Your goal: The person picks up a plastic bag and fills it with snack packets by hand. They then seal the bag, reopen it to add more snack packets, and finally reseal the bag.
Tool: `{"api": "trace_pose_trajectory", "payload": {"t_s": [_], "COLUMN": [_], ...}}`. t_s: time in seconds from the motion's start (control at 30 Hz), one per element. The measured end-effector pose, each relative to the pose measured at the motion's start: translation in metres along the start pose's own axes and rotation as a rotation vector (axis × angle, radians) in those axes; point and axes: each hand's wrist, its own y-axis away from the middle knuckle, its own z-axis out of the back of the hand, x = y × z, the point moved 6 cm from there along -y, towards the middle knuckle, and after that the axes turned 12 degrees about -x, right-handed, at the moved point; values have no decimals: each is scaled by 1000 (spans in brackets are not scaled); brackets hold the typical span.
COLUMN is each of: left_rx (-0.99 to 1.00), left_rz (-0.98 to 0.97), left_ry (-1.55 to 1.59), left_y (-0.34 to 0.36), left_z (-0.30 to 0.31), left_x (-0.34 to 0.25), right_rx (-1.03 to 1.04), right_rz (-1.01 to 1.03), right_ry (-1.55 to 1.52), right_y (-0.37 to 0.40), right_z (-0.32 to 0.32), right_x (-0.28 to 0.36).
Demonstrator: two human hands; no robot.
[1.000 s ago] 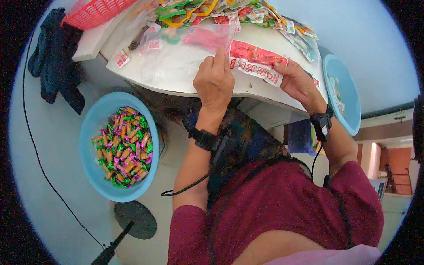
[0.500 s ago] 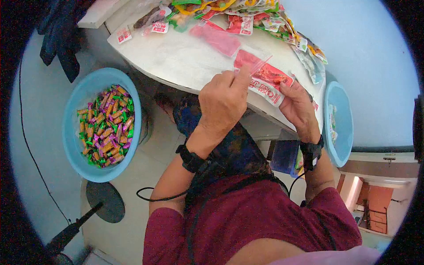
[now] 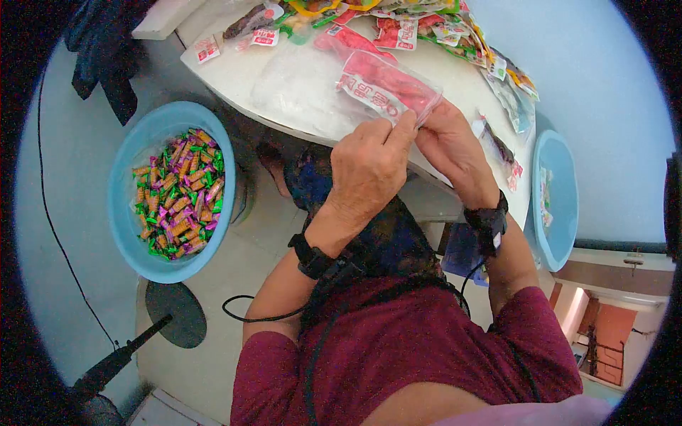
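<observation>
A red and white printed snack packet (image 3: 391,86) appears to sit inside a clear plastic bag (image 3: 431,106), over the table's edge. The thumb and fingers of my left hand (image 3: 369,170) pinch the bag near its right-hand end. My right hand (image 3: 455,145) is closed at that same end, with its fingertips partly hidden behind the bag. Just beyond, another pinkish-red packet (image 3: 346,40) lies on the white table (image 3: 284,92). A small dark packet (image 3: 499,144) rests to the right of my right hand.
Several colourful snack packets (image 3: 455,35) are piled at the table's far side. On the left stands a blue tub (image 3: 122,206) full of wrapped sweets (image 3: 181,195). Another blue tub (image 3: 565,213) is at the right. A round black stand base (image 3: 177,316) is on the floor.
The red packet, earlier in my right hand, now shows through the clear bag. It has turned and moved left and up. My right hand has shifted left, close to my left hand.
</observation>
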Motion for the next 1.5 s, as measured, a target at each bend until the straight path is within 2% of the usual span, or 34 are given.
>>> {"api": "trace_pose_trajectory", "payload": {"t_s": [0.17,0.27,0.37,0.47,0.57,0.67,0.77,0.87,0.93,0.97,1.07,1.17,1.27,1.37,1.5], "left_rx": [18,-8,8,1,-2,-10,-16,-36,-47,-52,-71,-73,-89,-88,-107], "left_rz": [-2,23,23,29,35,47,68,70,69,68,63,60,55,57,43], "left_ry": [-18,18,-13,-9,-5,-17,-33,-31,-33,-34,-27,-40,-44,-49,-68], "left_y": [-1,-1,0,1,1,3,5,4,3,3,5,7,9,9,7], "left_z": [0,-1,-2,-2,-2,-2,-1,4,6,6,10,12,14,17,20], "left_x": [-3,0,-1,0,0,3,8,8,7,6,5,6,5,7,6], "right_rx": [-129,-292,-358,-327,-271,-249,-164,-160,-193,-191,113,383,551,589,566], "right_rz": [13,104,225,418,556,270,22,116,422,480,951,983,927,838,820], "right_ry": [-52,248,534,1084,1168,881,691,762,742,923,1274,1475,1521,1499,1589], "right_y": [-10,-19,-22,-21,-25,-31,-11,-6,-22,-29,-53,-72,-82,-77,-56], "right_z": [-8,9,9,-7,-9,2,-6,2,15,15,-4,-18,-19,-18,-5], "right_x": [-4,-15,-10,10,11,1,20,65,86,90,73,41,25,29,37]}}
